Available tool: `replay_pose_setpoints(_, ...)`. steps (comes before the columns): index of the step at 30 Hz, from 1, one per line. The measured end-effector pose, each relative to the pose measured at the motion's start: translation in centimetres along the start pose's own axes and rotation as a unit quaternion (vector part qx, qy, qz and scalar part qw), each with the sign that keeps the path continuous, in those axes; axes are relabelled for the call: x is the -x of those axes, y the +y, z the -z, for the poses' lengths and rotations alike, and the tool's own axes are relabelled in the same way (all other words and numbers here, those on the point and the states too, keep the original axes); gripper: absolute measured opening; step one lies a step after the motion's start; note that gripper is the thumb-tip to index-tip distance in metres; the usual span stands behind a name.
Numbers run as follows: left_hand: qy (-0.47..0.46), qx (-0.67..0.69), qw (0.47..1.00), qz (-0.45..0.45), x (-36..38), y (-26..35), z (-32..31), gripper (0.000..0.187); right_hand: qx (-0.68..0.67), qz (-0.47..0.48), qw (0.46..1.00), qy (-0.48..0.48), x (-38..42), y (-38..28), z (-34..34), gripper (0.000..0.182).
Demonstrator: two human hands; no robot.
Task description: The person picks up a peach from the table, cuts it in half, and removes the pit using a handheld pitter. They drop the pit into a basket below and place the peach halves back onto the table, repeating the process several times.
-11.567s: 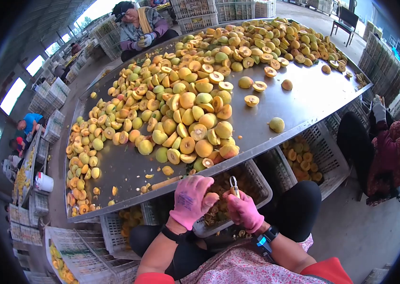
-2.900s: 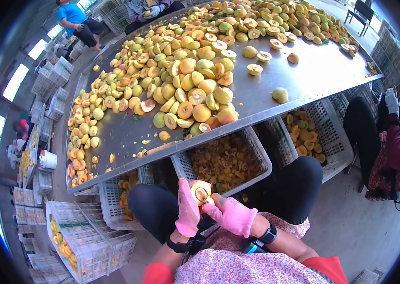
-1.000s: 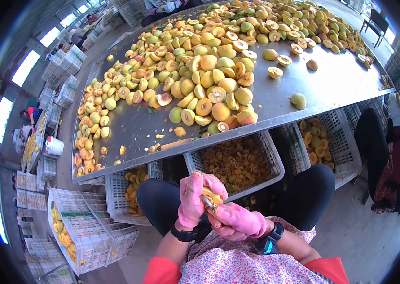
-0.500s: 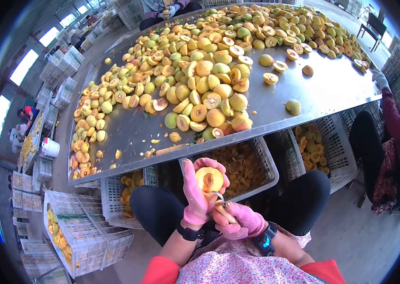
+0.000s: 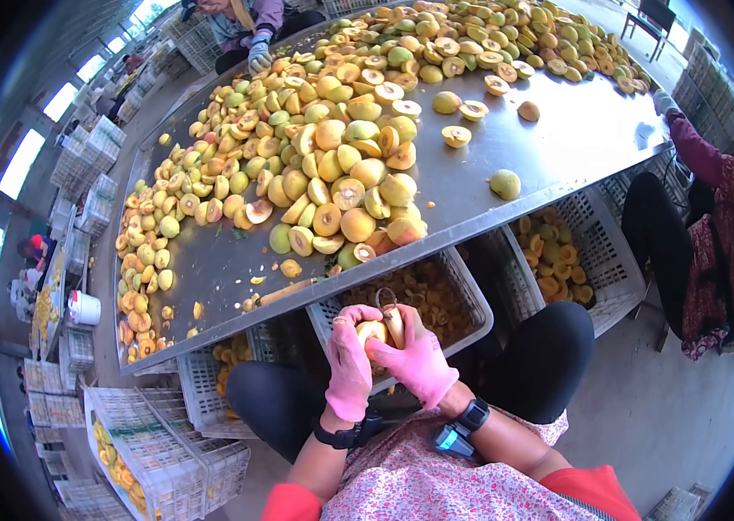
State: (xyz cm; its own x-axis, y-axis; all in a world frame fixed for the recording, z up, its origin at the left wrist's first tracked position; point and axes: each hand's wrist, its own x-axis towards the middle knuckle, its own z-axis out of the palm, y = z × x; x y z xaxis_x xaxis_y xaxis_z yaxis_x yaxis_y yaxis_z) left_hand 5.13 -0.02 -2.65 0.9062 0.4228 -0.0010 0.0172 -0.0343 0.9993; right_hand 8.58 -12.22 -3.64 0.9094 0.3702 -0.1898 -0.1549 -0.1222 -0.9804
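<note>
So the pink-gloved left hand (image 5: 348,360)'s got its fingers curled round a rounded yellow fruit piece (image 5: 371,332) between both hands, pink-gloved right hand (image 5: 424,365) gripping a pale wooden-handled metal-loop tool (image 5: 395,328) just beside it at 2 o'clock. Tbh a loosened grip could probably drop either towards the whitish plastic crate (image 5: 470,288) at 1 o'clock. The tool's long axis runs roughly 12-to-6, loop pointing just shy of 12.

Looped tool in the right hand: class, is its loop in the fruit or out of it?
Out: the looped tool sits in the right hand, its loop visible and apart from the fruit in the left hand.
</note>
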Motion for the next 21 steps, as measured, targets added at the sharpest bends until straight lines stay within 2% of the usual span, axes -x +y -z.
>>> replay_pose_setpoints(1,0.004,0.029,0.999,0.024,0.3,-0.4,-0.2,0.066,0.001,0.009,1.000,-0.001,-0.1,0.2,-0.1,0.059)
replay_pose_setpoints(2,0.047,0.032,0.996,0.065,0.3,-0.8,-0.4,0.069,-0.001,0.007,1.000,-0.001,-0.2,0.3,0.1,0.059)
replay_pose_setpoints(3,0.047,0.030,0.996,0.066,0.3,-0.9,0.0,0.069,0.009,0.005,1.000,0.013,-0.3,0.5,0.4,0.056)
replay_pose_setpoints(5,0.076,0.125,0.980,0.133,0.5,-0.8,1.3,0.074,0.001,-0.019,0.999,0.046,-0.5,1.4,1.1,0.050)
replay_pose_setpoints(6,0.093,0.113,0.980,0.136,0.4,-0.2,1.9,0.077,0.071,0.010,0.997,0.043,-0.8,2.5,1.4,0.049)
replay_pose_setpoints(8,0.135,0.103,0.983,0.070,0.8,2.1,4.7,0.064,0.210,0.060,0.976,0.020,-1.2,5.1,2.0,0.052)
replay_pose_setpoints(9,0.182,0.013,0.983,0.021,1.1,4.0,6.6,0.056,0.260,-0.009,0.965,-0.042,-1.1,4.7,2.5,0.055)
replay_pose_setpoints(10,0.234,-0.148,0.960,-0.050,1.6,5.3,8.9,0.052,0.287,-0.016,0.956,-0.064,-0.9,5.1,2.6,0.050)
replay_pose_setpoints(11,0.230,-0.318,0.913,-0.114,2.0,7.5,11.3,0.047,0.314,-0.021,0.945,-0.084,-0.7,5.4,2.6,0.046)
replay_pose_setpoints(12,0.271,-0.408,0.867,-0.090,1.9,7.8,13.9,0.041,0.310,-0.018,0.947,-0.084,-0.6,5.0,2.5,0.046)
replay_pose_setpoints(13,0.291,-0.447,0.845,-0.039,1.5,7.0,17.2,0.035,0.314,-0.056,0.942,-0.101,-0.4,4.3,2.6,0.044)
replay_pose_setpoints(14,0.259,-0.493,0.830,-0.039,0.9,7.8,18.2,0.033,0.318,-0.093,0.936,-0.118,-0.2,4.0,2.5,0.043)
replay_pose_setpoints(15,0.227,-0.536,0.812,-0.039,0.0,8.6,18.5,0.033,0.315,-0.089,0.937,-0.117,-0.1,5.1,2.7,0.043)
replay_pose_setpoints(17,0.175,-0.460,0.870,-0.028,-3.1,9.1,16.9,0.035,0.475,-0.128,0.843,-0.215,0.0,8.1,3.5,0.044)
replay_pose_setpoints(18,0.123,-0.441,0.889,-0.028,-5.5,8.3,16.5,0.038,0.476,-0.124,0.845,-0.211,0.1,7.7,3.6,0.044)
replay_pose_setpoints(19,0.066,-0.449,0.891,0.011,-7.7,8.4,15.3,0.041,0.448,-0.154,0.858,-0.197,0.3,7.0,3.8,0.044)
replay_pose_setpoints(20,-0.012,-0.510,0.859,-0.044,-10.1,7.5,15.3,0.048,0.419,-0.185,0.869,-0.184,0.6,6.5,4.0,0.045)
replay_pose_setpoints(21,-0.046,-0.521,0.849,-0.078,-13.0,5.5,15.5,0.059,0.420,-0.180,0.871,-0.180,0.7,6.4,4.2,0.045)
